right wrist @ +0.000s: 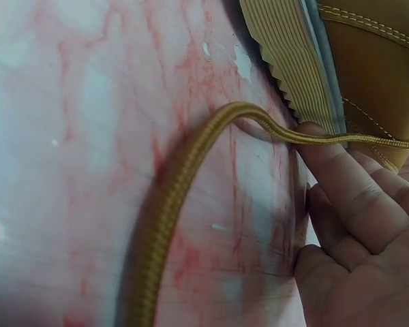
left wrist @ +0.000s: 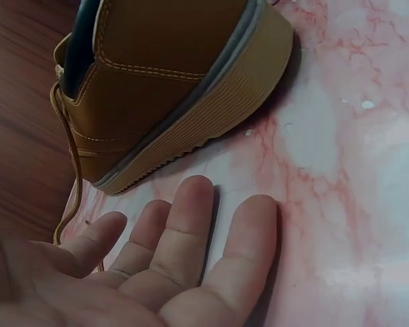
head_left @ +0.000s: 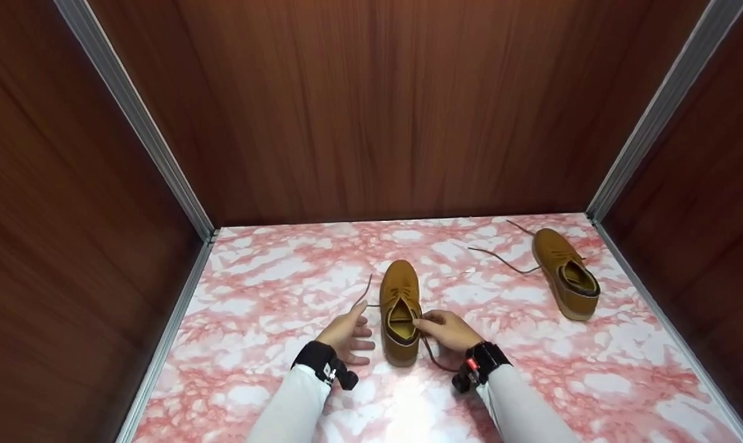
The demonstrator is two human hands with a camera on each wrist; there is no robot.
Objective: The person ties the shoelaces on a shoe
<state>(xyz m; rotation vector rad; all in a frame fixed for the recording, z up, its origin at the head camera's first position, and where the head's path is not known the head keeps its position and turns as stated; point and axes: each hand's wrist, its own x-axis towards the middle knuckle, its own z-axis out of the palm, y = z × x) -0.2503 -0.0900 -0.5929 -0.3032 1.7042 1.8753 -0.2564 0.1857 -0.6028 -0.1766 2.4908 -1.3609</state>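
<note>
A pink-and-white marbled surface [head_left: 273, 289] lay boxed in by dark wood-grain walls [head_left: 371, 111] with pale metal strips in the corners. From the head camera I saw a tan shoe [head_left: 399, 311] standing near the front middle of that surface, toe pointing away, with the left hand [head_left: 346, 335] just beside its left side, fingers relaxed and spread, gripping nothing. The right hand [head_left: 446, 329] sat at the shoe's right side, its fingers pinching the shoelace [head_left: 431, 355] near the opening, and the lace looped back along the surface toward the wrist. A second tan shoe [head_left: 565, 274] lay well apart at the far right, tilted, its own lace trailing out to the left. In the left wrist view I saw the left hand [left wrist: 157, 266] palm up with straight fingers [left wrist: 184, 225] on the marble, close to the shoe's ridged sole [left wrist: 204, 119] without touching it; a lace end [left wrist: 67, 170] hung beside the heel. In the right wrist view the shoelace [right wrist: 191, 184] curved across the marble and ran over the right hand's fingertips [right wrist: 327, 163], right against the sole [right wrist: 290, 54].
</note>
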